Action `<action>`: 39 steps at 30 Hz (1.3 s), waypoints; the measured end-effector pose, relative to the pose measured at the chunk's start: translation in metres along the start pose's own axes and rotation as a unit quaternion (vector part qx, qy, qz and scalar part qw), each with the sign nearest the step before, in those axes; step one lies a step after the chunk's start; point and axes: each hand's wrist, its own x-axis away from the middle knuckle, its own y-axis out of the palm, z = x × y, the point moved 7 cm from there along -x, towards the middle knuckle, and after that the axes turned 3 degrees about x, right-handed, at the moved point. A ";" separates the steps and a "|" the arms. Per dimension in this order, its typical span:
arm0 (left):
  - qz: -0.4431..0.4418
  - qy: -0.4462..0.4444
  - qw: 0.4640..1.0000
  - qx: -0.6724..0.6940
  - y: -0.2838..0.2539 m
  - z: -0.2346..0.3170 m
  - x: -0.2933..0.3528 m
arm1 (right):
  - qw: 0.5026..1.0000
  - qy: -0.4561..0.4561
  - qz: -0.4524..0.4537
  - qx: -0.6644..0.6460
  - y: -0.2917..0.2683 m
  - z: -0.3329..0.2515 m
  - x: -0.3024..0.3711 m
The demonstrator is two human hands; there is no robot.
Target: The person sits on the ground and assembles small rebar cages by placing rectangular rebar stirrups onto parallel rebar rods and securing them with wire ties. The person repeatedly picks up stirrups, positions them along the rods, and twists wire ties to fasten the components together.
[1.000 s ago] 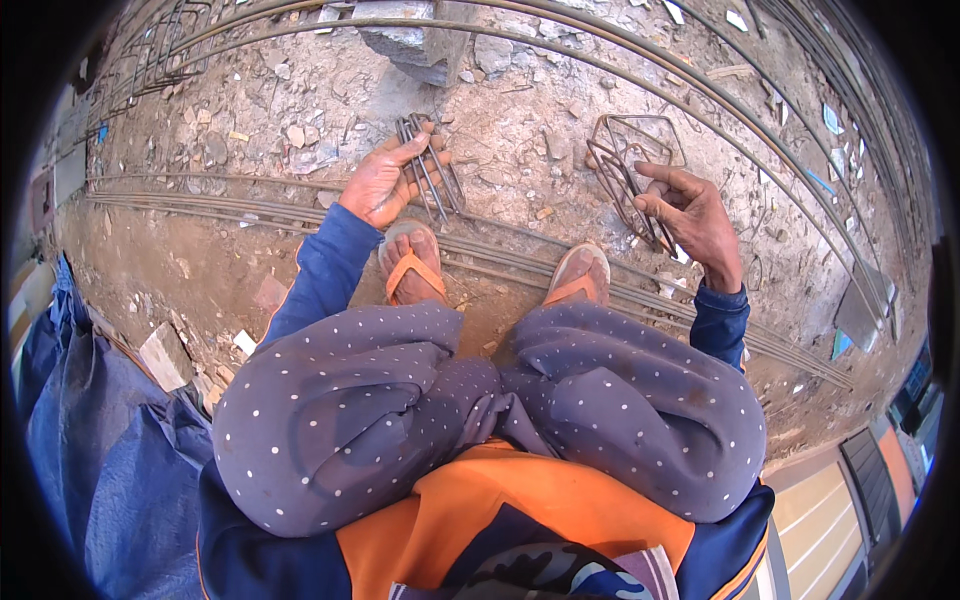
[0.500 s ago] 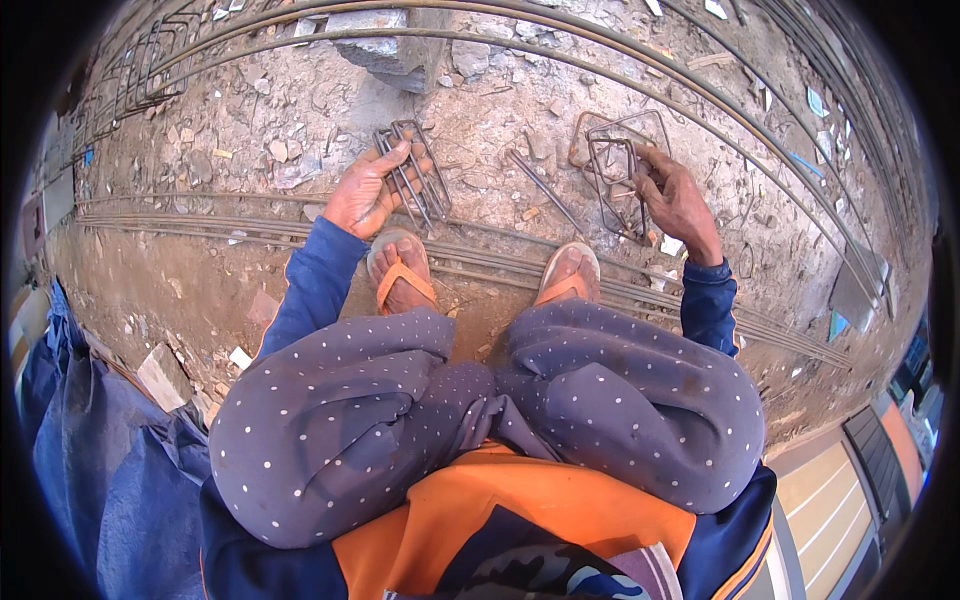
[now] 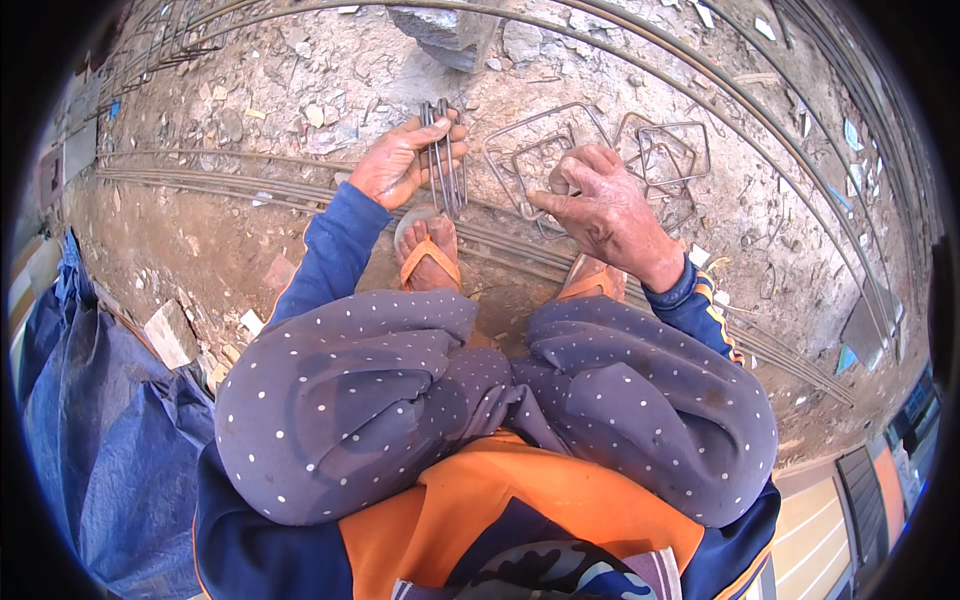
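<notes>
My left hand (image 3: 410,158) is closed around a small bundle of bent steel stirrups (image 3: 445,165), seen nearly edge-on above my left foot. To its right, my right hand (image 3: 612,215) is closed, thumb and fingers drawn together at the lower side of a square wire stirrup (image 3: 500,182). The hand covers part of that stirrup, so the exact grip is partly hidden. Just beyond the right hand, several more square stirrups (image 3: 690,126) lie overlapping on the ground.
Long steel bars (image 3: 225,183) run across the dirt by my sandalled feet (image 3: 430,262). More bars (image 3: 690,75) curve past the far side, near a concrete block (image 3: 440,38). A blue tarpaulin (image 3: 130,450) lies at lower left, beside broken tile pieces (image 3: 170,335).
My right hand has moved left, away from the overlapping stirrups, to a square stirrup between my hands. The left hand's bundle has turned more edge-on. The whole view has shifted slightly.
</notes>
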 end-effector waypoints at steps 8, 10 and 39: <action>-0.049 -0.035 0.997 -0.044 0.018 -0.009 0.004 | 0.996 -0.049 -0.041 0.060 0.102 0.039 -0.006; -0.084 -0.029 0.995 -0.054 0.019 -0.011 0.005 | 1.000 0.004 -0.029 0.010 0.112 0.043 -0.011; -0.013 0.027 0.996 -0.088 0.015 0.005 -0.014 | 0.960 0.249 0.119 0.047 0.095 0.055 0.025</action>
